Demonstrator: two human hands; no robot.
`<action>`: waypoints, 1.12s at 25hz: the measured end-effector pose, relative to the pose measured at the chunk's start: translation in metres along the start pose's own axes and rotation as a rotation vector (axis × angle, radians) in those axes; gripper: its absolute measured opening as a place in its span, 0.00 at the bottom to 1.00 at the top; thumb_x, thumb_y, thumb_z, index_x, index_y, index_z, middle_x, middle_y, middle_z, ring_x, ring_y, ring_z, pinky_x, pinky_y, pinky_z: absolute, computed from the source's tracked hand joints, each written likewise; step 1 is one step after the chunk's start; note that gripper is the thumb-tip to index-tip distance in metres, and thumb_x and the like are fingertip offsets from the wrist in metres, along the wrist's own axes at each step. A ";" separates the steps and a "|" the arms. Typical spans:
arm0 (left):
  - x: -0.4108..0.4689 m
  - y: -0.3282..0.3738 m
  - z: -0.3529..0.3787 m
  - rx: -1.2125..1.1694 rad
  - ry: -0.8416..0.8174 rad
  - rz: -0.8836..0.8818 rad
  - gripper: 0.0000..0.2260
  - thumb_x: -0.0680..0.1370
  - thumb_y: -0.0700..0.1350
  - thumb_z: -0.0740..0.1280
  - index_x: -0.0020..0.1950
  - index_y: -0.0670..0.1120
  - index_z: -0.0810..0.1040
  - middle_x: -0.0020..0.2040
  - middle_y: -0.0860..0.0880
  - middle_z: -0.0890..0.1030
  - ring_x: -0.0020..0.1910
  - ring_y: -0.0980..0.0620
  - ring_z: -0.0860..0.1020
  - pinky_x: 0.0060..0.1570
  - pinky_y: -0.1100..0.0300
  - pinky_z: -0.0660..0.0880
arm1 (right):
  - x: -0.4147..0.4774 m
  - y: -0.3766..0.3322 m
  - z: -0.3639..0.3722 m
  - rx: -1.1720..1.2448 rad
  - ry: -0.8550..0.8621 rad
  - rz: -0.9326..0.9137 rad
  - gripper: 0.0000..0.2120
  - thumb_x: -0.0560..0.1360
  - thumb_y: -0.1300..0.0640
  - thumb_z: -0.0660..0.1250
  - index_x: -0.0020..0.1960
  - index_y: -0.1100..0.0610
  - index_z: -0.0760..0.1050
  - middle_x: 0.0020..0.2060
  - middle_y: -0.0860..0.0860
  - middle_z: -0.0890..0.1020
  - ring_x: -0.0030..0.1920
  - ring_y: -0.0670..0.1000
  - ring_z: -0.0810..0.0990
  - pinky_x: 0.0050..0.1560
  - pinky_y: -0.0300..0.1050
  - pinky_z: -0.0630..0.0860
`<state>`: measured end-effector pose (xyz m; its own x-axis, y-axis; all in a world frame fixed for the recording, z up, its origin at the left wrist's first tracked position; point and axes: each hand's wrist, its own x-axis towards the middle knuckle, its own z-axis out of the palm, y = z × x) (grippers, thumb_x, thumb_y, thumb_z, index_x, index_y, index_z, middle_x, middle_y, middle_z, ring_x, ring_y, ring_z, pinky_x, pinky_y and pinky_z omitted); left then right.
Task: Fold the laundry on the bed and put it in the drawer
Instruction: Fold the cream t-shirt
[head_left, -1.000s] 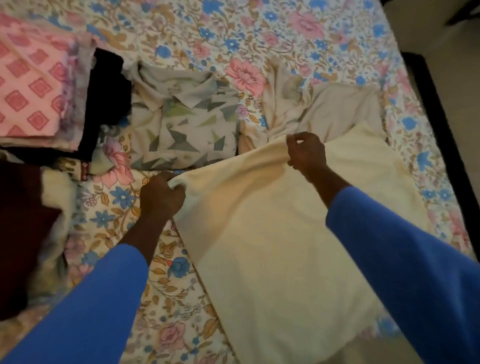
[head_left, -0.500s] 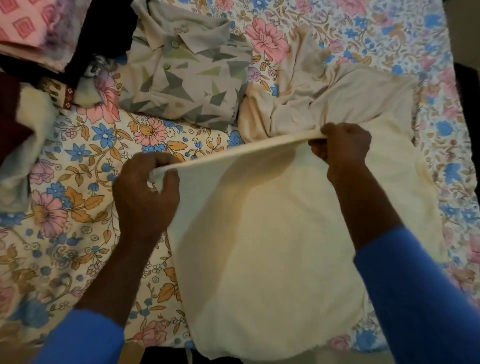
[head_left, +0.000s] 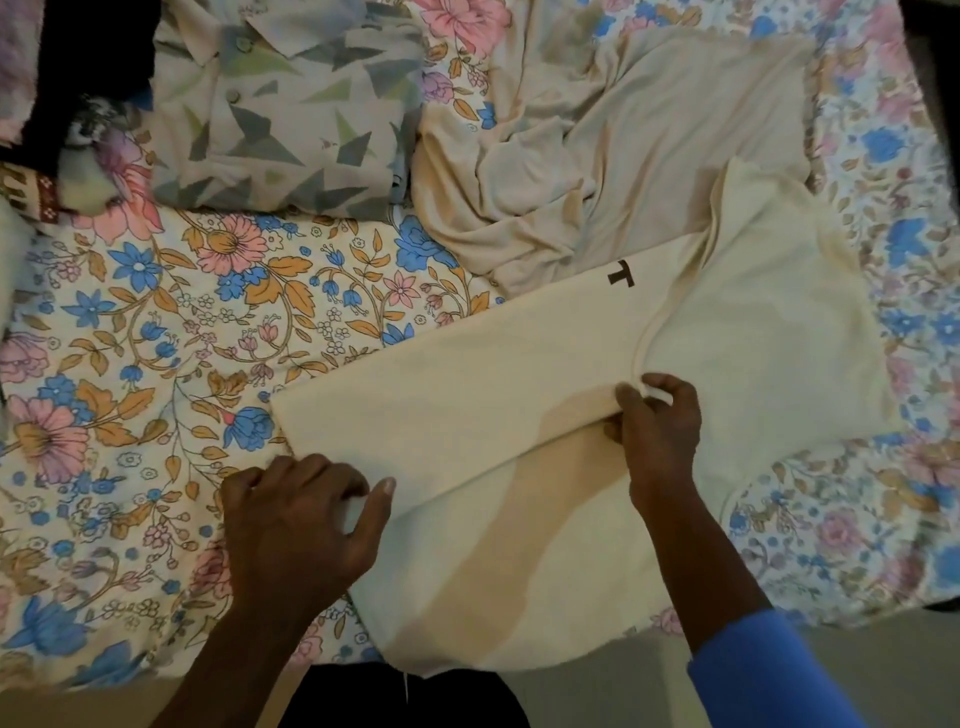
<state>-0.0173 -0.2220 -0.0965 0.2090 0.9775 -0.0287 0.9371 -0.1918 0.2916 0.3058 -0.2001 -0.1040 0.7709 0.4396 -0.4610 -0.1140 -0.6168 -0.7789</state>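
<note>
The cream shirt (head_left: 467, 415) has a brown letter. The bed sheet (head_left: 156, 322) has pink and blue flowers.

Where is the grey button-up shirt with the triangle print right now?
Head view, upper left: the grey triangle-print shirt lies on the floral bedsheet, between a black garment on its left and a crumpled beige garment on its right, beyond the cream cloth.

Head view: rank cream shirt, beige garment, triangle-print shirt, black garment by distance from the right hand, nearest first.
1. cream shirt: pinched by the right hand.
2. beige garment: crumpled, just beyond the hand.
3. triangle-print shirt: upper left.
4. black garment: top-left corner.
</note>
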 end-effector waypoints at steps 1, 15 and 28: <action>0.006 0.006 0.000 -0.027 0.017 -0.004 0.14 0.78 0.58 0.67 0.40 0.51 0.82 0.38 0.53 0.81 0.40 0.46 0.79 0.50 0.49 0.65 | 0.004 0.000 0.001 -0.022 -0.008 -0.015 0.12 0.79 0.60 0.72 0.60 0.53 0.74 0.42 0.51 0.82 0.37 0.49 0.81 0.41 0.46 0.84; 0.132 -0.013 0.042 0.016 0.103 -0.011 0.19 0.83 0.61 0.63 0.50 0.45 0.78 0.51 0.42 0.77 0.52 0.39 0.74 0.49 0.44 0.70 | 0.095 -0.100 0.031 0.038 -0.152 0.093 0.08 0.75 0.59 0.77 0.47 0.56 0.78 0.54 0.59 0.83 0.55 0.62 0.83 0.57 0.63 0.82; 0.153 -0.028 0.006 0.183 -0.185 0.065 0.24 0.81 0.69 0.54 0.53 0.48 0.72 0.45 0.44 0.81 0.42 0.42 0.78 0.46 0.47 0.73 | 0.059 -0.051 0.031 -0.311 -0.085 -0.204 0.20 0.71 0.51 0.78 0.61 0.55 0.80 0.48 0.47 0.82 0.55 0.52 0.82 0.65 0.52 0.78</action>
<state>-0.0097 -0.0679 -0.1147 0.3022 0.9331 -0.1951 0.9515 -0.2827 0.1216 0.3377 -0.1228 -0.1043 0.7017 0.6185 -0.3536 0.2422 -0.6739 -0.6980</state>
